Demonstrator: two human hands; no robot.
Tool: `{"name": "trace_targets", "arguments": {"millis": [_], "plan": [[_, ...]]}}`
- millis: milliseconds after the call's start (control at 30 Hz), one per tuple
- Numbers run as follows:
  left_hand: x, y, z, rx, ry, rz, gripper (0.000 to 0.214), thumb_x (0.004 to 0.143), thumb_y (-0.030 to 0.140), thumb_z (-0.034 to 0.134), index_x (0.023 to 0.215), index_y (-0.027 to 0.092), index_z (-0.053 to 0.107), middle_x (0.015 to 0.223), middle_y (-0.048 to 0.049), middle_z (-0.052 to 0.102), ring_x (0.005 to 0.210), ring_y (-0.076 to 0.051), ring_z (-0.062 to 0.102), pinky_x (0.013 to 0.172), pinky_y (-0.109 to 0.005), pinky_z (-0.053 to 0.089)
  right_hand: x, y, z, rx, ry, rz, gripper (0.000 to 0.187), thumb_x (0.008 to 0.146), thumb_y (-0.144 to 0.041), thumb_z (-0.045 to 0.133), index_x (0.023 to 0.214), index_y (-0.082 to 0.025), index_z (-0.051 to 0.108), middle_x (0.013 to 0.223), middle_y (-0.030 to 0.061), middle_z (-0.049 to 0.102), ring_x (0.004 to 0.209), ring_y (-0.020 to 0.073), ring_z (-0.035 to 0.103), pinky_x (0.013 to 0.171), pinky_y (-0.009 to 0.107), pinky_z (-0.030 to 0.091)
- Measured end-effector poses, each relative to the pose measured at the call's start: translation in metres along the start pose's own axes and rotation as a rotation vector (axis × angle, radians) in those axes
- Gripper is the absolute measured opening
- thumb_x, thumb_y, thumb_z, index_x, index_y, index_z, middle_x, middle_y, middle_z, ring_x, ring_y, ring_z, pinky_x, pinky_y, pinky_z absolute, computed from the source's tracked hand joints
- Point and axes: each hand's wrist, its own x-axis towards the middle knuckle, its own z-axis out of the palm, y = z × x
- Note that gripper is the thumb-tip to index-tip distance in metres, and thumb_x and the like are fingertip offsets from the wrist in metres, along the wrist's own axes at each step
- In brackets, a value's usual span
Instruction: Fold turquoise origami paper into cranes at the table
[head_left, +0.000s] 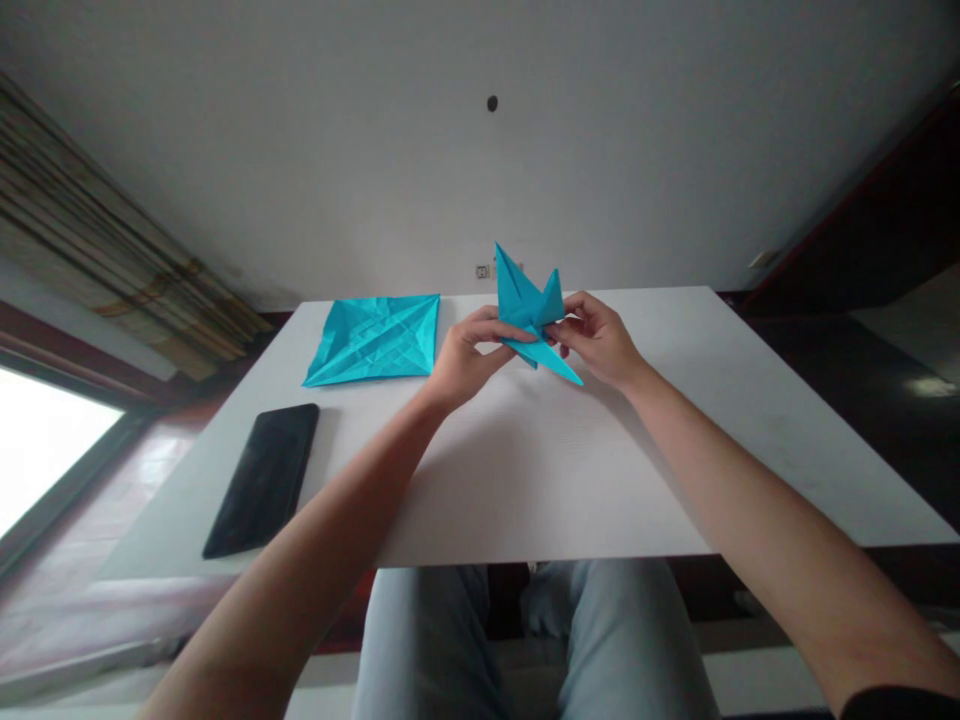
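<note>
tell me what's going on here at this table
Someone's left hand and right hand are holding a folded blue paper piece over a white table. The left hand grips it from the left, while the right hand pinches it on the other side. It is folded into several sharp points. A creased blue sheet lies spread out to the left, and a flat black object lies nearer the person.

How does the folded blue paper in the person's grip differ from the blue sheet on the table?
The folded paper is shaped into several pointed flaps; the sheet is opened out, crossed by many creases. The folded paper is held up over the table, while the sheet lies spread on it. Both share a similar bright blue colour.
</note>
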Motion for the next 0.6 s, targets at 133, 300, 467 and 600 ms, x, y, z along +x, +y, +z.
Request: {"name": "trace_targets", "arguments": {"millis": [133,300,467,600], "plan": [[0.001,0.0,0.002,0.035,0.062,-0.014,0.013,0.096,0.037,0.093,0.101,0.025,0.09,0.113,-0.0068,0.085,0.107,-0.021,0.081,0.101,-0.037,0.065,0.0,-0.001,-0.001,0.002,-0.001,-0.017,0.054,0.083,-0.066,0.102,0.096,-0.029,0.066,0.09,-0.0015,0.073,0.083,0.0186,0.074,0.055,0.026,0.057],[0.001,0.003,0.002,0.107,0.139,-0.044,0.009,0.096,0.031,0.089,0.101,0.025,0.085,0.107,-0.0047,0.088,0.102,-0.022,0.081,0.101,-0.039,0.063,-0.002,-0.004,0.0,-0.014,0.034,-0.031,0.062,0.078,-0.066,0.105,0.107,-0.032,0.061,0.107,-0.002,0.069,0.082,0.0155,0.072,0.052,0.024,0.056],[0.003,0.009,-0.003,0.292,0.185,0.041,0.017,0.092,0.014,0.081,0.096,0.029,0.089,0.105,-0.003,0.089,0.106,-0.025,0.078,0.105,-0.043,0.062,-0.004,-0.009,0.002,-0.012,0.031,-0.039,0.071,0.075,-0.066,0.105,0.12,-0.036,0.06,0.131,0.0015,0.068,0.083,0.0147,0.067,0.054,0.025,0.06],[0.003,0.012,-0.004,0.37,0.155,0.078,0.026,0.09,0.009,0.076,0.099,0.03,0.09,0.106,-0.003,0.089,0.101,-0.025,0.076,0.098,-0.041,0.062,-0.005,-0.016,0.002,0.023,-0.021,-0.009,0.066,0.074,-0.068,0.104,0.118,-0.034,0.067,0.128,0.0039,0.073,0.1,0.0225,0.073,0.062,0.029,0.065]]}}
